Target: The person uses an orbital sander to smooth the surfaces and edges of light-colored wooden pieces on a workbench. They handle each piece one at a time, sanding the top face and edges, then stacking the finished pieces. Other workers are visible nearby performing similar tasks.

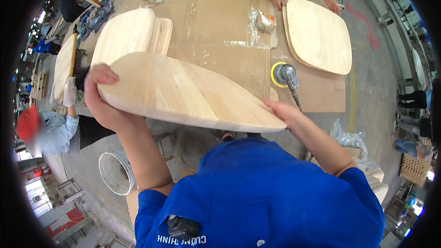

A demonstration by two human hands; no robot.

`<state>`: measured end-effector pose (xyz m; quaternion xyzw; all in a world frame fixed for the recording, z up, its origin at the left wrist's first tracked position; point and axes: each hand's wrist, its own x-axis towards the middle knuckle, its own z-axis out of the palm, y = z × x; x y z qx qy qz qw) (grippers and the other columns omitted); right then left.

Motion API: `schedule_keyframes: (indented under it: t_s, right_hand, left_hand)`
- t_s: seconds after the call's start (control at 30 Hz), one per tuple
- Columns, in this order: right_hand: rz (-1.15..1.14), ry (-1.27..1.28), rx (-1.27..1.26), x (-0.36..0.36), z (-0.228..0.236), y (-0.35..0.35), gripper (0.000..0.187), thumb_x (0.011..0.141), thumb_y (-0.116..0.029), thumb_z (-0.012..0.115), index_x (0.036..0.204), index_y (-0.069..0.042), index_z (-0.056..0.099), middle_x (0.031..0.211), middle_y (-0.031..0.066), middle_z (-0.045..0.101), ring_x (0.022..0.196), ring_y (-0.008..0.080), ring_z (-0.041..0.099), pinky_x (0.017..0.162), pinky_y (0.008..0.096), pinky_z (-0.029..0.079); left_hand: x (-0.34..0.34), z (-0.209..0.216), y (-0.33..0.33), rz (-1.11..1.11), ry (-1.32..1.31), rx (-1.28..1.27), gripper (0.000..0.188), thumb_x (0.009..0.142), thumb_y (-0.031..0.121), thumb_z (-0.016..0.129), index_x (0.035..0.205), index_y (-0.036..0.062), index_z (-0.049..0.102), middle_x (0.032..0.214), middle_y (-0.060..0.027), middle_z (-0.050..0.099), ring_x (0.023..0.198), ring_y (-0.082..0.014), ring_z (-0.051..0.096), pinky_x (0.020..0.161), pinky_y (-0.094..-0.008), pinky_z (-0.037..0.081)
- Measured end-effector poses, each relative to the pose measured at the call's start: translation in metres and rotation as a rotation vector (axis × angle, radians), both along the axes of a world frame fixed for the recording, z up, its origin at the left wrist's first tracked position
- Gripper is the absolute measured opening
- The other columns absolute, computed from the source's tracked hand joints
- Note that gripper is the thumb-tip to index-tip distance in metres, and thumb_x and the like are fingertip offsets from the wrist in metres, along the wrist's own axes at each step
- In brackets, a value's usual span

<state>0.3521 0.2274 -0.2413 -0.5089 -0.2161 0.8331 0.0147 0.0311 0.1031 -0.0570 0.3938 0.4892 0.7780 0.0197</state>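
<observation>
holding the pale rounded wooden seat panel (183, 94) lifted off the table, left hand (98, 94) and right hand (285, 112) gripping its ends, yellow-rimmed sander (282, 74) lying idle just beyond, so sanding looks paused.

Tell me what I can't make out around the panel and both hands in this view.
- Head view: underside of the wooden panel, turned from the camera.
- Left hand: fingers beneath, hidden by the panel.
- Right hand: fingertips covered by the panel's edge.
- Sander: hose runs behind the right hand's wrist.
</observation>
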Motion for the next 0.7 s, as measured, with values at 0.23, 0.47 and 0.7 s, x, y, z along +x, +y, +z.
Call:
schedule_keyframes:
  t_s: [0.23,0.47,0.7]
  right_hand:
    - [0.156,-0.192,0.783,-0.023,-0.015,0.048,0.070,0.082,-0.027,0.075,0.132,0.008,0.041,0.117,0.0191,0.060,0.101,0.0234,0.061,0.085,0.0326,0.050]
    - [0.187,-0.317,1.161,-0.027,-0.112,0.066,0.087,0.071,-0.021,0.082,0.137,0.005,0.032,0.128,0.0215,0.053,0.118,0.0280,0.053,0.100,0.0362,0.043]
    - [0.556,-0.516,1.359,-0.003,-0.122,0.034,0.070,0.072,-0.014,0.076,0.132,0.000,0.043,0.131,0.0222,0.047,0.125,0.0368,0.045,0.104,0.0417,0.038]
  left_hand:
    - [-0.015,-0.105,-0.046,-0.017,-0.884,-0.041,0.019,0.092,0.018,0.043,0.100,0.0062,0.055,0.123,-0.0078,0.055,0.118,-0.0294,0.051,0.102,-0.0424,0.041]
    - [-0.026,-0.286,-0.080,0.010,-1.008,-0.637,0.053,0.091,0.011,0.054,0.140,0.0012,0.037,0.131,-0.0167,0.051,0.118,-0.0276,0.053,0.099,-0.0409,0.043]
    - [-0.004,-0.322,-0.087,0.084,0.039,-1.481,0.075,0.083,0.033,0.067,0.143,0.0001,0.033,0.150,-0.0282,0.020,0.136,-0.0486,0.022,0.112,-0.0497,0.024]
